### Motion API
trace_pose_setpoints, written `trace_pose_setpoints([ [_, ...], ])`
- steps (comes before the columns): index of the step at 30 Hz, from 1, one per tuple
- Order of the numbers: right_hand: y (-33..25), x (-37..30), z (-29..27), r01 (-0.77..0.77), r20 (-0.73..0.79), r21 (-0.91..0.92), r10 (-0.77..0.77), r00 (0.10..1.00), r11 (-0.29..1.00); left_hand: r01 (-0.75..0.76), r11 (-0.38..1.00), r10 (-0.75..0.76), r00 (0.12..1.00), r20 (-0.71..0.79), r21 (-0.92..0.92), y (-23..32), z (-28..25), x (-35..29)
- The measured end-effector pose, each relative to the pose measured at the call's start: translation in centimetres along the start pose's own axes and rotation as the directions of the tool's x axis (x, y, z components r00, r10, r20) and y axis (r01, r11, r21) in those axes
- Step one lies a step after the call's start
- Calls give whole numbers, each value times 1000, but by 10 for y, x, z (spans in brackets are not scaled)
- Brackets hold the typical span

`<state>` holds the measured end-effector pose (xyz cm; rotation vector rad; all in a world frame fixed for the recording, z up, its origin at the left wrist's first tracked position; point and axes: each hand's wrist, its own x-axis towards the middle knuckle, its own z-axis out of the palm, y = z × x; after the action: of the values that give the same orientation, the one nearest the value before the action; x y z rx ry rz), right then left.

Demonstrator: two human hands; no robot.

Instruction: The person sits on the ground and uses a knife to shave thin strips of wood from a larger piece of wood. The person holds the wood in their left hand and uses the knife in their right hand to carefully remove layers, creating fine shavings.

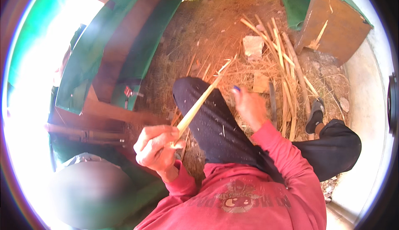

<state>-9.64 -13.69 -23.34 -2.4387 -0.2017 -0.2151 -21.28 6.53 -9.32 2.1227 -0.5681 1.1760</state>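
My left hand [156, 147] is closed round the near end of a pale, peeled wooden strip [197, 105]. The strip slants up and away across my bent knee, and its far end is split and frayed into thin shreds. To the right of the knee is my right hand [250, 107], apart from the strip and smeared by motion. A small blue thing [236, 88] shows at its thumb; whether it is a covering or something held I cannot make out. The fingers of that hand are too blurred to read.
A heap of long, thin wooden sticks [286, 72] lies on the straw-strewn ground to the right, beside a pale stone block [253, 48]. Green-covered wooden benches [145, 43] stand at the left. A brown wooden panel [332, 26] leans at the far right, near a white wall [361, 105].
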Motion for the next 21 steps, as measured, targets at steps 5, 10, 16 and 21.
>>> trace_pose_setpoints([
  [5, -64, -16, -68, 242, -57, 364, -238, 970, 899, -24, 999, 22, 997, -73, -31, -17, -3, -10],
  [10, -91, -48, -78, 344, 54, 567, -450, 891, 749, -106, 976, 96, 994, -60, -192, -23, 6, -4],
  [16, -71, -27, -34, 286, 34, 334, -315, 948, 898, 11, 951, -55, 990, -132, -309, -21, 5, -13],
  [21, -56, -14, -23, 204, 85, 221, -227, 970, 954, 42, 951, -97, 981, -167, -306, -20, 8, -13],
])
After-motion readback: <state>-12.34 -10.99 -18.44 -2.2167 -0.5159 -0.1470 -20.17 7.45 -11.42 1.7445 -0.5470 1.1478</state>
